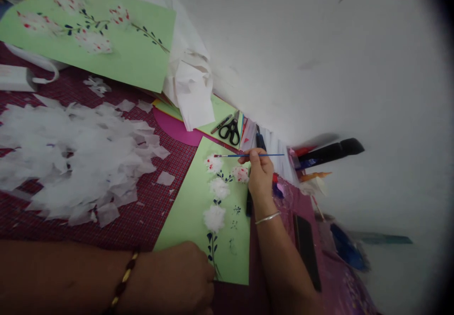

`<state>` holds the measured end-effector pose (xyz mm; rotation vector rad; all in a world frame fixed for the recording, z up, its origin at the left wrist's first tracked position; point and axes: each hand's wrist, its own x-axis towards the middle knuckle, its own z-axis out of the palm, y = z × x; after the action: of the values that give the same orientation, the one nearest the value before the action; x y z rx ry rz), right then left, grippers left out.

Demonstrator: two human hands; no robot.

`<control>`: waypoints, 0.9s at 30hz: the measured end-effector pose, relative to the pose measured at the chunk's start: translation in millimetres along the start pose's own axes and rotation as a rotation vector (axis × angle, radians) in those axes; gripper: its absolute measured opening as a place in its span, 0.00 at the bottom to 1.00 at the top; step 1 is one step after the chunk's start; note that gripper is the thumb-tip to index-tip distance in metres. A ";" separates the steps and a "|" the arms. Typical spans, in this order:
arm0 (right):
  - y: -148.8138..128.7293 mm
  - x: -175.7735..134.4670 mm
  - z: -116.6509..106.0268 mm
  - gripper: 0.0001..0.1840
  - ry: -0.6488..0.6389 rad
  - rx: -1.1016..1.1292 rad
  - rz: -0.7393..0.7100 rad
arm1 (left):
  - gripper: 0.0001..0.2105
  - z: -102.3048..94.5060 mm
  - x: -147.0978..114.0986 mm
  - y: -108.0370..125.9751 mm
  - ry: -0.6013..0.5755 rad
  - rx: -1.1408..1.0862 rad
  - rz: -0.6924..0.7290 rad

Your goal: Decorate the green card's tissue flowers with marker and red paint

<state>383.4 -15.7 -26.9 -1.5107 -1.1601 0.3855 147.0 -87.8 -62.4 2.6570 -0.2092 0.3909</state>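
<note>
My right hand (260, 170) pinches a thin blue paintbrush (232, 155) with closed fingers. The brush lies nearly level, its reddish tip touching or just above the top white tissue flower (214, 163) on a light green sheet (187, 215). Red dabs mark that flower and the one to its right (240, 173); two plain white flowers (214, 218) sit lower along a painted stem with dark blue leaves. Handwritten characters run down the sheet's right side. My left hand (177, 277) is curled at the sheet's lower edge, its fingertips hidden, so what it grips cannot be seen.
A heap of white tissue pieces (74, 159) spreads over the checked cloth (149, 215) at left. Behind lie another flower picture (135, 50), crumpled tissue (193, 88) and black scissors (230, 130). A dark phone-like slab (307, 249) lies right, near the wall (319, 69).
</note>
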 end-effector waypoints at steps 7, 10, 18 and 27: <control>2.6 0.1 -2.3 0.14 0.071 0.010 0.009 | 0.14 -3.9 1.0 -1.4 -0.077 -0.012 0.048; 0.5 -1.7 1.6 0.15 0.023 0.013 -0.013 | 0.13 -4.3 0.6 -2.1 -0.100 -0.019 0.055; 2.3 0.3 -1.8 0.15 0.068 -0.029 -0.008 | 0.13 -0.6 0.6 -3.3 -0.055 -0.017 0.077; 1.6 -5.2 -7.9 0.14 -0.012 -0.134 -0.057 | 0.13 -5.8 1.0 -3.4 -0.108 -0.019 0.056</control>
<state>387.8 -24.2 -27.7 -1.5893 -1.2560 0.2831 147.3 -82.3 -58.5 2.6602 -0.3195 0.2615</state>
